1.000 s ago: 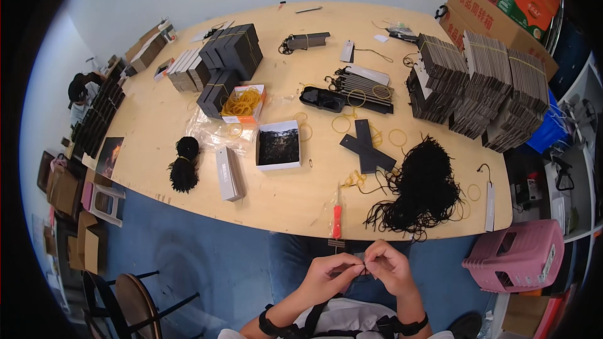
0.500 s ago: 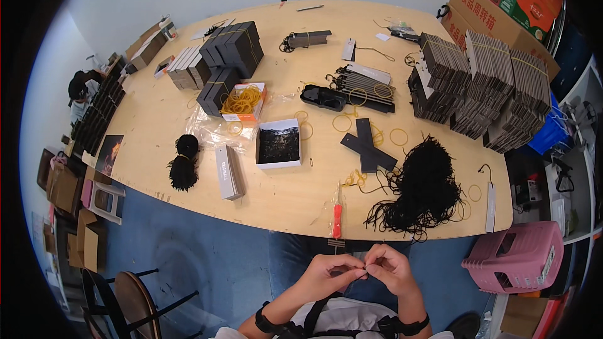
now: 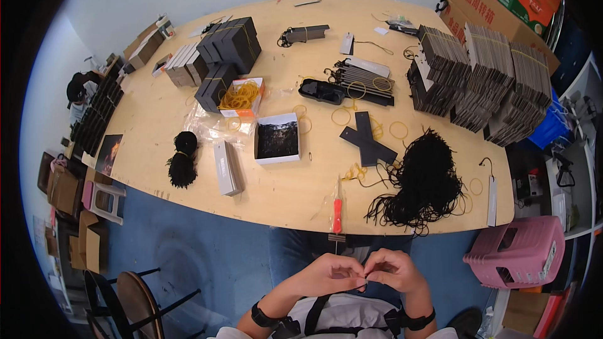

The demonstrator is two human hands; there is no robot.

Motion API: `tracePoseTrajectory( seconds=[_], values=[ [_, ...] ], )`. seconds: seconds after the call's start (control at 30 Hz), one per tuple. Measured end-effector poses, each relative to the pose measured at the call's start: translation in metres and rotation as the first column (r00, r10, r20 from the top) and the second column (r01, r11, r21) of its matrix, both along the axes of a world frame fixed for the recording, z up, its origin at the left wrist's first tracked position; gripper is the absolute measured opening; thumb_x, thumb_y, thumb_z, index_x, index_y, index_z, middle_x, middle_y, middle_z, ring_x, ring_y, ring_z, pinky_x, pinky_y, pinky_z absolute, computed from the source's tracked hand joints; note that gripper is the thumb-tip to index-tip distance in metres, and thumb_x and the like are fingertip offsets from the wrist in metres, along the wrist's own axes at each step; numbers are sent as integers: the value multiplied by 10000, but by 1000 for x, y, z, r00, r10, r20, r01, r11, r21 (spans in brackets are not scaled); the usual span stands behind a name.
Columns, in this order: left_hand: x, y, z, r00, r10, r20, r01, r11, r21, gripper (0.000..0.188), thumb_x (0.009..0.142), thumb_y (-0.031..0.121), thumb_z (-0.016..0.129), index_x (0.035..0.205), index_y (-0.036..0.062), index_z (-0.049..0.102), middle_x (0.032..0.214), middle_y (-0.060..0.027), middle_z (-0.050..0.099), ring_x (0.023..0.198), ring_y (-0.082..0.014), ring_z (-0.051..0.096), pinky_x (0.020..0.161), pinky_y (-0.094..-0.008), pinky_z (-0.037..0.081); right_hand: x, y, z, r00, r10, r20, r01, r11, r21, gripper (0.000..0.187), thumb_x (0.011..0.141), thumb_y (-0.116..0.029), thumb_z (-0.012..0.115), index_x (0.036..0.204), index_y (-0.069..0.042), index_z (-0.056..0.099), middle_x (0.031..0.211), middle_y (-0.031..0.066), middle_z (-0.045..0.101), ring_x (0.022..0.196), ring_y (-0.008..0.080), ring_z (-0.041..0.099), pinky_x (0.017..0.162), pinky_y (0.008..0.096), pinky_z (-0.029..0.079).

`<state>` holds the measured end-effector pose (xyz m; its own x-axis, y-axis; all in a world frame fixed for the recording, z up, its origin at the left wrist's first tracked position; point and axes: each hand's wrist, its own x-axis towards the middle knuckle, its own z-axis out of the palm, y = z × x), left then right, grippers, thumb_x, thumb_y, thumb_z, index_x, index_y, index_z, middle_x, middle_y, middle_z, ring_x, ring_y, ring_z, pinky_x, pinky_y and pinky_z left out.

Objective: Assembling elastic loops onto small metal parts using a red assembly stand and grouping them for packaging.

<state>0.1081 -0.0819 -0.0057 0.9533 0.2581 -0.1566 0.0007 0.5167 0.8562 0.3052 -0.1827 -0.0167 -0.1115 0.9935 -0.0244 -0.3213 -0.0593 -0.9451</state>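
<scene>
My left hand (image 3: 330,274) and my right hand (image 3: 392,270) meet over my lap, below the near edge of the wooden table (image 3: 157,119). Their fingertips pinch together on something very small and thin; I cannot tell what it is. On the table just above them lie a red-handled tool (image 3: 337,207), a heap of black cords (image 3: 422,182), two crossed black cards (image 3: 366,140) and loose yellow rubber bands (image 3: 352,172).
A white box of dark pieces (image 3: 277,139), a box of rubber bands (image 3: 240,96), a black cord bundle (image 3: 183,160), stacks of black cards (image 3: 483,75) and black boxes (image 3: 226,47) cover the table. A pink stool (image 3: 518,252) stands right, chairs (image 3: 125,295) lower left.
Both hands stay together over my lap with only slight finger movement. Nothing on the table has moved.
</scene>
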Motion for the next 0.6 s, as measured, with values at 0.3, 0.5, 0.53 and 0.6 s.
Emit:
tracePoseTrajectory(
  seconds=[0.3, 0.5, 0.53, 0.6],
  values=[
    [5, -10, 2, 998, 57, -27, -54, 992, 111, 131, 1010, 129, 468, 1041, 13, 520, 927, -39, 600, 869, -103, 581, 781, -247, 466, 0, 4, 3, 972, 86, 221, -95, 995, 27, 56, 937, -50, 576, 917, -14, 537, 849, 45, 560, 748, 105, 556, 671, 236, 450],
    [3, -10, -9, 992, 49, -117, -61, 993, -101, 42, 987, 109, 474, 971, 69, 475, 815, 25, 458, 688, -39, 447, 595, -186, 367, -11, 3, -1, 978, -22, 207, 20, 1000, 9, 50, 953, -45, 539, 945, -11, 504, 855, 38, 519, 713, 100, 503, 644, 235, 430],
    [4, -11, -11, 993, 41, -112, -52, 993, -102, 42, 987, 109, 474, 971, 69, 475, 815, 25, 458, 688, -39, 447, 595, -186, 367, -12, 3, -2, 980, -64, 186, 66, 998, -3, 59, 949, -53, 551, 945, -10, 512, 844, 34, 518, 693, 95, 486, 634, 233, 424],
    [5, -12, -15, 985, 150, -82, -149, 989, 18, 24, 973, 99, 489, 980, 78, 480, 793, 45, 438, 642, -30, 377, 558, -181, 315, -13, 3, -2, 980, -107, 166, 111, 994, -17, 68, 946, -61, 563, 945, -8, 520, 832, 30, 517, 673, 90, 469, 623, 231, 419]
  ],
)
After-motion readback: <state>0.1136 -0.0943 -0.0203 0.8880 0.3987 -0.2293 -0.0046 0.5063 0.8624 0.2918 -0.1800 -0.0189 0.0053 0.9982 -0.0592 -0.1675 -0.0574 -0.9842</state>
